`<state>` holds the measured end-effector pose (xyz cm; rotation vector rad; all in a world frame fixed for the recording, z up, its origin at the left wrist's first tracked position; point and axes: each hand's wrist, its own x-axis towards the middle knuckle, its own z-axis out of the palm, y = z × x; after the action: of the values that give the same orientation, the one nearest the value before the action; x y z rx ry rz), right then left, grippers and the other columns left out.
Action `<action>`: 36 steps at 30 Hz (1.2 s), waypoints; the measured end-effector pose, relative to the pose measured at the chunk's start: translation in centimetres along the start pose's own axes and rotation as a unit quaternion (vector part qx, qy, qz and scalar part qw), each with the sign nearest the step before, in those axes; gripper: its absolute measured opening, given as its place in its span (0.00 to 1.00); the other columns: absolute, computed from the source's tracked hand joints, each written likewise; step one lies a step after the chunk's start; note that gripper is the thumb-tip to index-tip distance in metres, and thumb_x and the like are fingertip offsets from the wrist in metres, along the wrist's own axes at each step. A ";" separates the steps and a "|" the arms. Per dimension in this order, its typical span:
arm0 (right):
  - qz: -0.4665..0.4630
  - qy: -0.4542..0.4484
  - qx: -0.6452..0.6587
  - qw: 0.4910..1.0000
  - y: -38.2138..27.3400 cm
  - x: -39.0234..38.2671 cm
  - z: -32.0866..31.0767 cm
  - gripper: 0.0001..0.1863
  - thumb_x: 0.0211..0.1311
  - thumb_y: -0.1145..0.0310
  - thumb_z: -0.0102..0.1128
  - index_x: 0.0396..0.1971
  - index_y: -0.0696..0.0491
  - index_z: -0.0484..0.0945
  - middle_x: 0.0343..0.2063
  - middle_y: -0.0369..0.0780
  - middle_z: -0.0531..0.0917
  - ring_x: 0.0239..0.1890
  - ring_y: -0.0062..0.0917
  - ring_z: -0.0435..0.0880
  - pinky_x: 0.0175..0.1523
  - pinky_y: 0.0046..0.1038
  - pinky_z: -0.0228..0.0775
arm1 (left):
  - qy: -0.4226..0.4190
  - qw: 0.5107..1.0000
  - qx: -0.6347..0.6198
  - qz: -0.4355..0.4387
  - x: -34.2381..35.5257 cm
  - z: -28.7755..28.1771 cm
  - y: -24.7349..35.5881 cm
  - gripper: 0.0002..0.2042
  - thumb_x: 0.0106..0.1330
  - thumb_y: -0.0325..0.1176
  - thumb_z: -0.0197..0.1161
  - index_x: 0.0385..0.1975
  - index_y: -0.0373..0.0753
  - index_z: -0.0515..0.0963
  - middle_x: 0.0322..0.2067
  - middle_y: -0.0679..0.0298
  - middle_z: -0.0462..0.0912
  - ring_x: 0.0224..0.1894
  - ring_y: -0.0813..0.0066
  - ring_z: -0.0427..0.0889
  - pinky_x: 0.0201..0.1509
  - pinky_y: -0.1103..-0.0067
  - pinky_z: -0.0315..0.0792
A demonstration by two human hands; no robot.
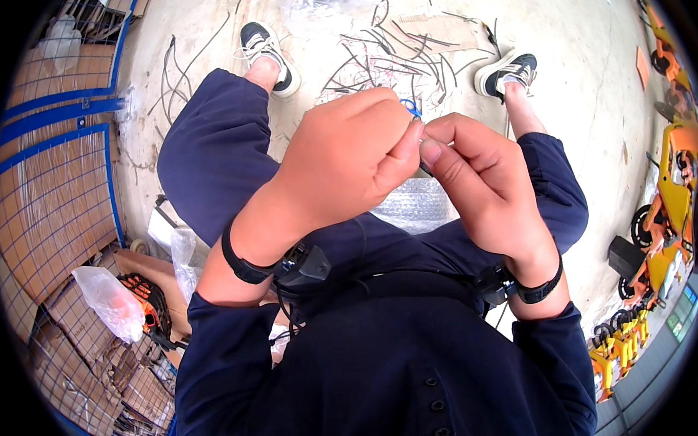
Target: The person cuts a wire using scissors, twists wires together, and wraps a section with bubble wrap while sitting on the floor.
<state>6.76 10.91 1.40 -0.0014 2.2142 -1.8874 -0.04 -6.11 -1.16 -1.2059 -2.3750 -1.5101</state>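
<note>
My left hand (343,152) is closed in a fist in front of my lap, its thumb pressed against the curled forefinger. Right beside it, my right hand (485,177) pinches with thumb and forefinger, and the fingertips of both hands meet. A bit of a thin dark piece (425,171) shows under the right thumb; most of it is hidden, so its kind is unclear. Just beyond the fingertips appears a blue loop (411,107), partly covered by the left hand; whether it is held or lies on the floor I cannot tell.
Cut black cables (400,62) lie tangled on the floor between my shoes, by a flat cardboard piece (440,33). Bubble wrap (413,201) sits between my legs. Blue-framed mesh cages (54,192) with cardboard stand left; yellow and orange wheeled machines (673,175) line the right.
</note>
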 end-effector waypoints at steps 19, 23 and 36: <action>-0.025 -0.058 0.183 0.981 -0.9 -0.4 0.1 0.08 0.70 0.73 0.49 0.37 0.60 0.77 0.32 0.39 0.82 0.37 0.20 0.80 0.46 0.22 0.71 | -0.002 0.918 -0.368 -0.151 -0.7 -0.4 1.5 0.15 0.70 0.30 0.47 0.19 0.32 0.68 0.19 0.63 0.70 0.18 0.83 0.66 0.21 0.85 0.61; -0.040 -0.070 0.229 0.970 -0.6 -0.3 0.2 0.08 0.71 0.73 0.48 0.38 0.61 0.77 0.32 0.39 0.82 0.37 0.21 0.80 0.46 0.23 0.71 | -0.008 0.884 -0.430 -0.184 -0.7 -0.5 1.7 0.17 0.71 0.31 0.47 0.17 0.33 0.66 0.20 0.60 0.70 0.17 0.81 0.66 0.20 0.84 0.63; -0.018 -0.021 0.307 0.951 0.7 0.1 0.5 0.09 0.71 0.70 0.50 0.39 0.59 0.77 0.23 0.30 0.76 0.19 0.08 0.62 0.24 0.14 0.54 | 0.027 0.945 -0.317 -0.083 0.0 -1.0 -0.6 0.10 0.73 0.31 0.50 0.33 0.33 0.75 0.27 0.64 0.76 0.23 0.84 0.73 0.26 0.88 0.67</action>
<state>6.85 10.55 0.60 0.0231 1.5220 -2.4829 -0.78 -7.02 -1.08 -1.0336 -2.0517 -2.4465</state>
